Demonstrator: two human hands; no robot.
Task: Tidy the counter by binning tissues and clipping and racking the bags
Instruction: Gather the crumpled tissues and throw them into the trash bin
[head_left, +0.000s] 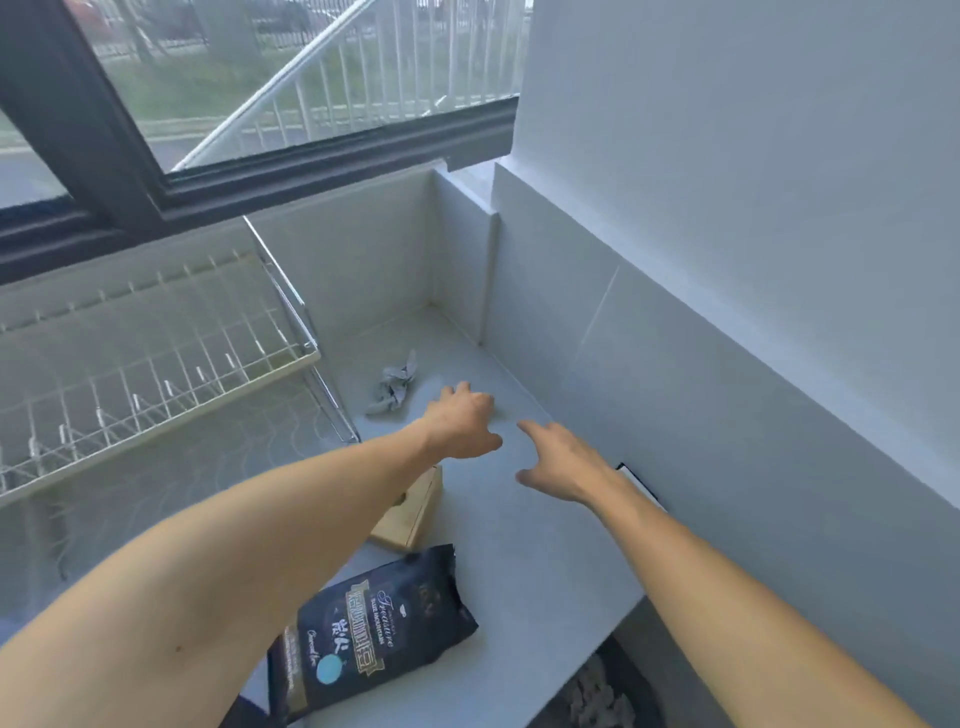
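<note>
A crumpled grey-white tissue (393, 387) lies on the pale counter (524, 551) near the back corner. My left hand (464, 422) hovers just right of it, fingers spread and empty. My right hand (563, 461) is also empty and spread, a little nearer the wall. A black coffee bag (371, 631) with gold lettering lies flat at the counter's front. The white wire rack (156, 358) stands at the left. Below the counter's right edge a dark bin (605, 693) holds crumpled tissues.
A small wooden box (410, 512) sits between the bag and my left forearm. A black-and-white flat object (636, 480) leans at the wall behind my right wrist. Tiled walls close the counter at back and right; a window runs above.
</note>
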